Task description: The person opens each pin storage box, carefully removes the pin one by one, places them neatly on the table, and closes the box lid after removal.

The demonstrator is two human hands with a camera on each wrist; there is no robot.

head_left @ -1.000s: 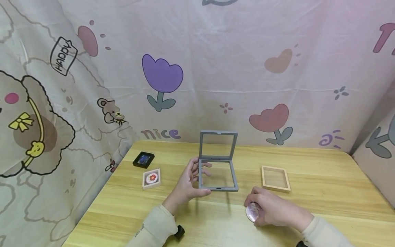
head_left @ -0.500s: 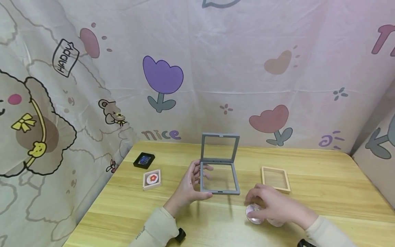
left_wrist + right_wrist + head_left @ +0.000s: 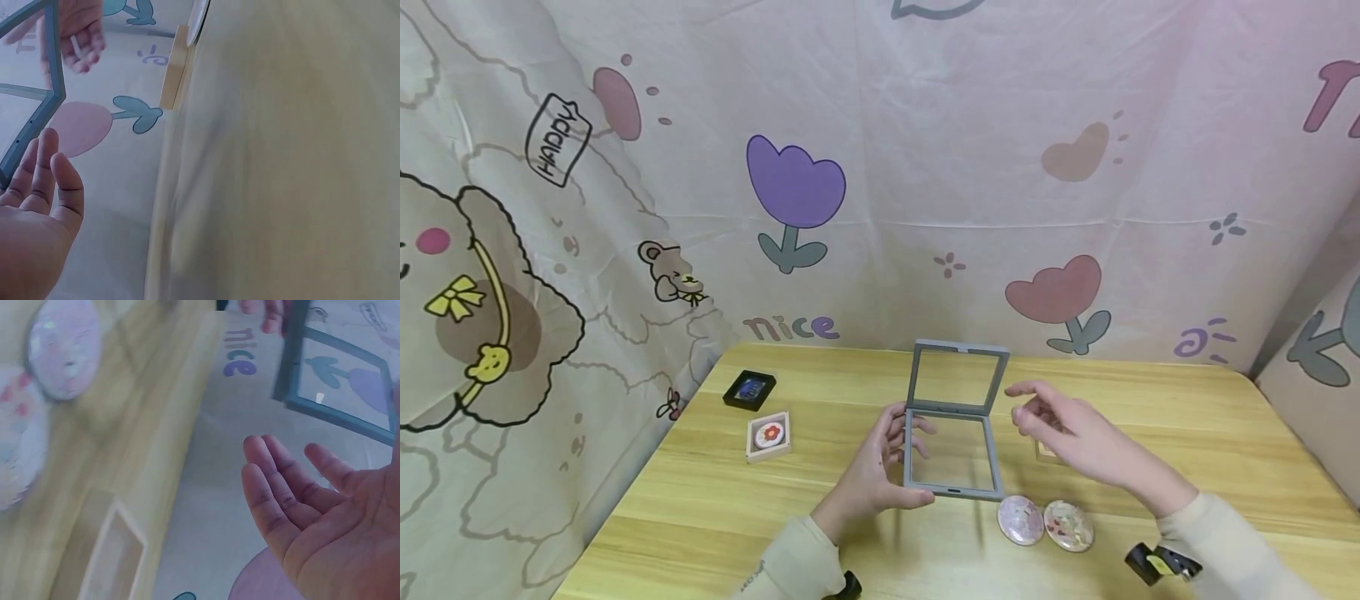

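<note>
My left hand [image 3: 880,471] grips the left side of a grey hinged display frame [image 3: 953,492], thumb in front and fingers behind. The frame is unfolded above the table, its lid leaning back, with clear film in both halves. To its right my right hand [image 3: 1078,433] hovers with relaxed fingers, holding nothing; in the right wrist view its palm [image 3: 337,531] faces the frame [image 3: 340,419] without touching it. Two round glittery badges, a pinkish one [image 3: 1020,521] and a paler one with red spots [image 3: 1070,527], lie side by side below the right hand.
A light wooden frame [image 3: 103,550] lies on the table [image 3: 1210,442], mostly hidden behind the right hand in the head view. At left are a small black box [image 3: 749,390] and a pale box holding a red-flower badge [image 3: 770,434]. A printed curtain [image 3: 925,167] hangs behind.
My right hand has let go of the badges, leaving both on the table, and has risen up and away toward the frame. The left hand has shifted the grey frame rightward and slightly nearer.
</note>
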